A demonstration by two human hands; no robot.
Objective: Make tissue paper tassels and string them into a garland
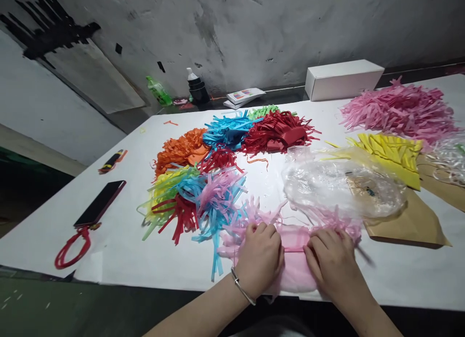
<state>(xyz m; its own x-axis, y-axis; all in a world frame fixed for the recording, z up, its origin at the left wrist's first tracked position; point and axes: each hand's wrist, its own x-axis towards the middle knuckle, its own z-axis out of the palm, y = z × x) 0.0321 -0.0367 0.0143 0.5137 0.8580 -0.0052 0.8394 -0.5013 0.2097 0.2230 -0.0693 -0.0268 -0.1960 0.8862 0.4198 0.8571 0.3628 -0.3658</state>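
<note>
Fringed pink tissue paper (296, 274) lies at the table's near edge, a narrow fold running across its middle between my hands. My left hand (259, 257), a silver bangle at its wrist, is closed with curled fingers on the left end of this fold. On the right end, my right hand (332, 257) is closed the same way, thumb turned inward. Cut pink strips spread out beyond both hands. Just left of them is a mixed tassel bunch (199, 191) in green, yellow, red, blue and pink. My fingertips are partly hidden in the paper.
Behind lie orange (181, 148), blue (228, 128) and red fringe bundles (278, 131). A clear plastic bag (337, 182), brown envelope (410, 220), yellow fringe (392, 155) and pink pile (399, 109) are at right. A phone (100, 203) lies left; a white box (343, 80) stands by the wall.
</note>
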